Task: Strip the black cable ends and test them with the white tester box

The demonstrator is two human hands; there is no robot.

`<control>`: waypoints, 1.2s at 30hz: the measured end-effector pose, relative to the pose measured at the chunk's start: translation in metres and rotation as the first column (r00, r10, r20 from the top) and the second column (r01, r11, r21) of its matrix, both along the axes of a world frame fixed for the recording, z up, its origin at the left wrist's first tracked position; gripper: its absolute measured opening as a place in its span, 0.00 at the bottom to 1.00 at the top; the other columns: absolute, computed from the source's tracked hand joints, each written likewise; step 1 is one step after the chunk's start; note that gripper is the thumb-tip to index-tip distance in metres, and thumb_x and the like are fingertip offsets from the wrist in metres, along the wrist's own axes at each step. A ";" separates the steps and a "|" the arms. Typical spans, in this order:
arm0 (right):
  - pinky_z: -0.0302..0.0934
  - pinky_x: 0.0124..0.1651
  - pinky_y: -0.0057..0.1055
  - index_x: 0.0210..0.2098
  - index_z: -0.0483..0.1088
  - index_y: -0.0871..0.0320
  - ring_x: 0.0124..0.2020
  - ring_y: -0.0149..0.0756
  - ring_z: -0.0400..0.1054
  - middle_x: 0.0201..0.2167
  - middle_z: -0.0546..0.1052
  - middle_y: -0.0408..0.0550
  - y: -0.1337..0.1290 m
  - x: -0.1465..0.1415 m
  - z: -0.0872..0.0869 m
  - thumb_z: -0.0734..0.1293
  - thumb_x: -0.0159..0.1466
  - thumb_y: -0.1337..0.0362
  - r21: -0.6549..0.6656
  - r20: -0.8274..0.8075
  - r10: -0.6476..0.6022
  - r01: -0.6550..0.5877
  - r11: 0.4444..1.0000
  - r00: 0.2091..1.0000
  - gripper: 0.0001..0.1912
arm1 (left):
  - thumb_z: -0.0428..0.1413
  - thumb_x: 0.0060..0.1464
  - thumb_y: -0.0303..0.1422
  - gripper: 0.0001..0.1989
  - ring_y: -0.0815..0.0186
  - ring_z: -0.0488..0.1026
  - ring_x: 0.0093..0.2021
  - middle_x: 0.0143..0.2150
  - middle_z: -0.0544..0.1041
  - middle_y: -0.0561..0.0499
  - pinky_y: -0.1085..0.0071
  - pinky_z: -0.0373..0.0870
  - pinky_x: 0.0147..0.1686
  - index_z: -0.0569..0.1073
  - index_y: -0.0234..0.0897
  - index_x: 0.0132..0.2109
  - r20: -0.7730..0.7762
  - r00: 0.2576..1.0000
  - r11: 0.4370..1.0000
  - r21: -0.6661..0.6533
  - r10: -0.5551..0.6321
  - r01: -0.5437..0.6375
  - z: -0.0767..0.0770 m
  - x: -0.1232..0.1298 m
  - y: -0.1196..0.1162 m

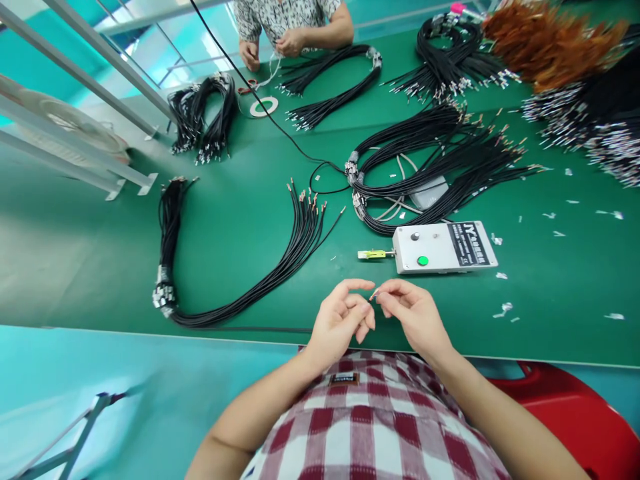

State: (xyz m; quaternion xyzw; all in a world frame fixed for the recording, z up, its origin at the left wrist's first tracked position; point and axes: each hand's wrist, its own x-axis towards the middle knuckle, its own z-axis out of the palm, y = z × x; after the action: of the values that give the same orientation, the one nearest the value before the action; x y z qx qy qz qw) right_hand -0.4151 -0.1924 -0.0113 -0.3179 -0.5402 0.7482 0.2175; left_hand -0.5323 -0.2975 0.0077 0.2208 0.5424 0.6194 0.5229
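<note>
My left hand (345,317) pinches a thin black cable close to its stripped end, with the index finger stretched out. Between the two hands shows the copper-coloured wire end (373,295), and the fingertips of my right hand (407,310) are closed on its tip. From the left hand the cable (270,329) runs left along the table's front edge toward a tied black cable bundle (225,308). That bundle curves in a U, its bare copper ends fanned out. Just beyond my hands lies a white box (440,248) with a green button and a yellow-green nozzle (373,254).
More black cable bundles (410,193) lie on the green table (260,220). Scraps of white film (505,308) are scattered at the right. A tape roll (264,107) and a metal rack (95,73) are at the left. Across the table, a person's hands (290,43) hold a pale strip.
</note>
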 end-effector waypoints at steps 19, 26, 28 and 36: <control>0.61 0.32 0.28 0.33 0.70 0.55 0.29 0.30 0.67 0.31 0.73 0.44 -0.002 0.005 -0.008 0.64 0.69 0.61 0.583 0.168 0.029 -0.123 0.803 0.985 0.08 | 0.63 0.55 0.40 0.13 0.79 0.63 0.19 0.32 0.69 0.54 0.76 0.58 0.18 0.73 0.34 0.33 -0.222 0.943 0.969 0.048 0.247 -0.242 -0.020 0.003 0.010; 0.64 0.33 0.30 0.42 0.73 0.55 0.28 0.29 0.69 0.38 0.76 0.46 0.002 0.006 -0.013 0.64 0.69 0.59 0.626 0.112 -0.013 -0.060 0.778 0.994 0.08 | 0.62 0.58 0.41 0.14 0.78 0.59 0.19 0.24 0.66 0.57 0.76 0.52 0.21 0.72 0.34 0.35 -0.064 0.985 0.987 0.012 0.159 -0.159 -0.023 -0.007 0.008; 0.64 0.36 0.32 0.47 0.73 0.54 0.30 0.30 0.71 0.44 0.78 0.49 0.004 0.006 -0.012 0.65 0.69 0.60 0.767 0.124 -0.038 -0.072 0.638 0.992 0.10 | 0.63 0.56 0.42 0.16 0.78 0.58 0.18 0.24 0.66 0.57 0.76 0.50 0.20 0.71 0.33 0.34 -0.028 0.989 0.989 -0.005 0.145 -0.145 -0.023 -0.010 0.010; 0.53 0.38 0.34 0.39 0.76 0.56 0.35 0.30 0.73 0.39 0.83 0.44 0.015 0.005 -0.011 0.62 0.71 0.66 0.967 0.253 -0.065 -0.250 0.051 0.965 0.10 | 0.54 0.63 0.39 0.11 0.71 0.67 0.26 0.31 0.70 0.52 0.73 0.64 0.27 0.72 0.37 0.37 -0.544 0.839 1.000 0.008 0.028 -0.029 -0.027 -0.014 0.006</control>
State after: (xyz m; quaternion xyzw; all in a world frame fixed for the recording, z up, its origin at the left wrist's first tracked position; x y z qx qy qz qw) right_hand -0.4104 -0.1778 -0.0222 -0.1293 -0.9453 0.1426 0.2634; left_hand -0.5462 -0.2915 -0.0192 0.3791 0.6719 0.5388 0.3383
